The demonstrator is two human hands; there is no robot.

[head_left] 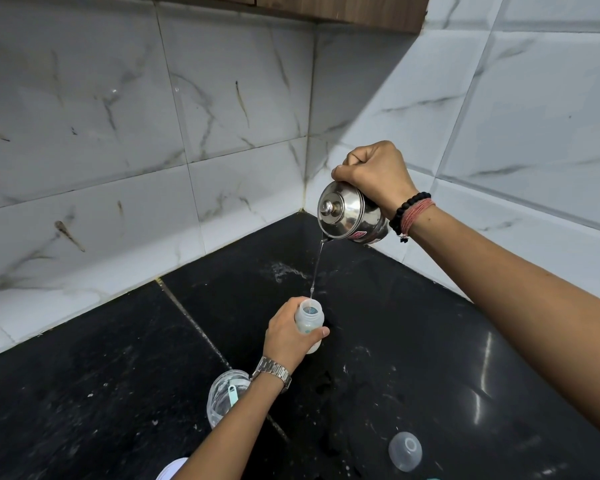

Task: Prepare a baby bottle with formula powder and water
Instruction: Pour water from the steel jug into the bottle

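Observation:
My left hand grips a small translucent baby bottle with no cap, standing on the black counter. High above it my right hand holds a steel kettle by its handle, tipped forward. A thin stream of water falls from its spout into the bottle's open mouth. A clear container with a pale green scoop inside stands beside my left forearm.
A clear bottle cap lies on the counter at the lower right. White marbled tile walls meet in a corner behind the kettle. Spilled water wets the counter near the corner. A white object shows at the bottom edge.

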